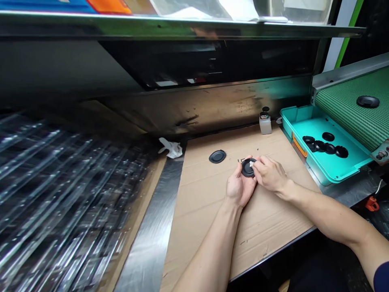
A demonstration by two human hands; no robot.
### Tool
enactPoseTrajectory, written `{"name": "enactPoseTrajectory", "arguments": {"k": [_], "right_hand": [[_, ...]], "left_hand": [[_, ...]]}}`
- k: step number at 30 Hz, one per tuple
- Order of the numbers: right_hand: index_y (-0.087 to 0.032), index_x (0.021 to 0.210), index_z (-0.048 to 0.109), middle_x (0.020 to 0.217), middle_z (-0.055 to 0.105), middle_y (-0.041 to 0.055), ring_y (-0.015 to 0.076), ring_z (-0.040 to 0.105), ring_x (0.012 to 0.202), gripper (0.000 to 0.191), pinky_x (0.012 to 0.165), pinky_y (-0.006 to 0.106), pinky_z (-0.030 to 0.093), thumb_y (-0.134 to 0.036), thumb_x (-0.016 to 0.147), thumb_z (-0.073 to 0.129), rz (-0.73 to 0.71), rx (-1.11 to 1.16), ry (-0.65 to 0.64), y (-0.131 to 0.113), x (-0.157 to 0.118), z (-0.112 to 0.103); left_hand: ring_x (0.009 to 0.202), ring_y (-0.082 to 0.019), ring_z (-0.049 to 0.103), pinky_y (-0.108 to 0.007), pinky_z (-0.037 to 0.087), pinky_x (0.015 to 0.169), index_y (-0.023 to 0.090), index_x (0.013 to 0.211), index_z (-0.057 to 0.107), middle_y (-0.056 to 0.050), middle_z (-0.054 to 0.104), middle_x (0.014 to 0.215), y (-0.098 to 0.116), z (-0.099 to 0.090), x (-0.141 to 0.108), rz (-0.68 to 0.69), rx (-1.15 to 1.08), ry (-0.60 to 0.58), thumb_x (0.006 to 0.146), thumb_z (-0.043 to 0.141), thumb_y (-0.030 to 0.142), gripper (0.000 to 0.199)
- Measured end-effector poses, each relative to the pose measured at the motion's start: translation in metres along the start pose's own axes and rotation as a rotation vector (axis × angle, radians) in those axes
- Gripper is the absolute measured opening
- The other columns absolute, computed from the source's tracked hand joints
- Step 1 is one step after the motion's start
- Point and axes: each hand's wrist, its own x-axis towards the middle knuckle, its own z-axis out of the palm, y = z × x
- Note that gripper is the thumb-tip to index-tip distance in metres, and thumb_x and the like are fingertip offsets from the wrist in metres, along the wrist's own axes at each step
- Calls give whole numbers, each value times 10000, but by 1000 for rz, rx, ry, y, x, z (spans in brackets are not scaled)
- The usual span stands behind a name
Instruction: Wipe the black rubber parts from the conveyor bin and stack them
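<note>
My left hand [239, 187] holds a round black part [247, 168] over the cardboard sheet [209, 211]. Pinched in the fingers of my right hand [270, 173] is a small white wad [251, 163], which touches the face of that part. Another black part [217, 156] lies flat on the cardboard, to the left of my hands. Behind my hands stands a small pale bottle [265, 123] with a dark top.
A teal tray [337, 177] with several black parts sits at the right, beside a green conveyor belt [343, 105] carrying one black part [367, 101]. Crumpled white tissue [171, 148] lies at the cardboard's back left. Stacked clear plastic trays [60, 194] fill the left. A metal shelf edge [182, 28] crosses above.
</note>
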Motion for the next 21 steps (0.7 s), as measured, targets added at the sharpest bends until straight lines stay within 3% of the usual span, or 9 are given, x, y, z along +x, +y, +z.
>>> {"name": "enactPoseTrajectory", "arguments": {"k": [3, 7, 11, 16, 21], "right_hand": [[-187, 1039, 683, 1060, 660, 100, 210, 589, 950, 220, 773, 288, 468, -249, 1035, 472, -62, 13, -25, 1, 1, 2], [-183, 1046, 674, 1066, 661, 103, 208, 596, 946, 224, 787, 289, 469, -247, 1039, 459, 51, -1, 26, -2, 3, 6], [-184, 1037, 669, 1072, 667, 101, 211, 603, 960, 225, 803, 296, 468, -244, 1043, 452, -34, 20, 43, -7, 10, 9], [-167, 1045, 665, 1048, 678, 116, 222, 610, 961, 245, 807, 307, 464, -244, 1055, 433, 91, -70, 48, -1, 7, 6], [-177, 1018, 659, 1085, 678, 107, 214, 610, 949, 210, 796, 304, 467, -241, 1036, 460, -65, 9, 15, -1, 5, 8]], "left_hand": [[1297, -260, 623, -490, 466, 1150, 166, 1140, 696, -138, 734, 1236, -1, 1, 1, -22, -29, 15, 1068, 364, 350, 386], [1296, -232, 621, -449, 448, 1171, 156, 1162, 698, -129, 740, 1217, -5, 6, -2, -8, -54, 37, 1075, 357, 329, 392], [1323, -247, 602, -464, 440, 1175, 179, 1213, 694, -127, 721, 1276, -9, 9, -2, -5, -35, -6, 1070, 379, 365, 392], [1324, -217, 600, -428, 425, 1189, 172, 1228, 689, -116, 720, 1282, -9, 6, -1, 47, -30, 36, 1076, 357, 322, 394], [1341, -244, 588, -455, 432, 1182, 179, 1245, 683, -125, 698, 1339, -11, 7, -4, 3, -4, 6, 1068, 390, 359, 387]]}}
